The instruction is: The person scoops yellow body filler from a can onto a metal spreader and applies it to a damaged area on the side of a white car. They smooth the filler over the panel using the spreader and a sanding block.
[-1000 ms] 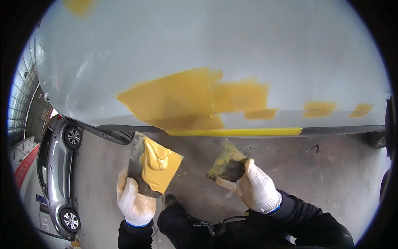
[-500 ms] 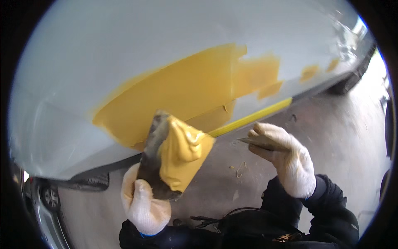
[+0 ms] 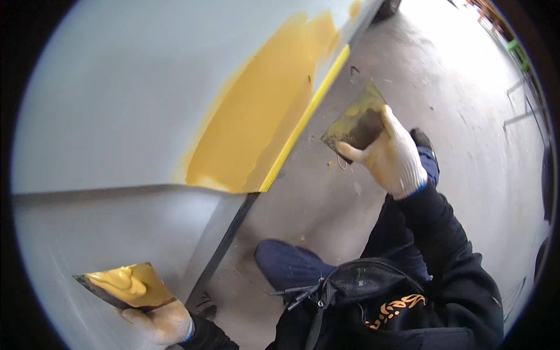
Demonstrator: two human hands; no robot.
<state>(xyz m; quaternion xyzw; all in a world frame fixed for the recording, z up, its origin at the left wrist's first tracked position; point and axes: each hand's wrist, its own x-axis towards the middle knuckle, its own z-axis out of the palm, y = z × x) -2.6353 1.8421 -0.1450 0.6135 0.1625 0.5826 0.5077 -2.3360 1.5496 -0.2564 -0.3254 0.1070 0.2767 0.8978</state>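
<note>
My left hand (image 3: 156, 324), in a white knit glove, grips a flat metal filler spreader (image 3: 162, 296) at the lower left. A thick mound of glossy yellow body filler (image 3: 119, 281) lies on it. Gloved in the same way, my right hand (image 3: 396, 156) holds a second metal spreader (image 3: 363, 123), its thumb on the near edge. Yellow smears film that blade, which hangs over the floor, apart from the car. On the pale grey car panel (image 3: 128, 105) is a broad smooth patch of yellow filler (image 3: 251, 105), bordered below by a yellow strip (image 3: 309, 116).
The panel ends along a dark lower edge (image 3: 224, 239) that slants across the view. Beyond it lies the grey concrete floor (image 3: 466, 151) with small scraps. My bent knee (image 3: 291, 262) and a black waist bag (image 3: 361, 280) are close below. A green object (image 3: 518, 55) stands far right.
My view has turned toward the panel's left part. My left hand with the loaded spreader has gone lower left. The right spreader, seen nearly edge-on before, now shows its flat face.
</note>
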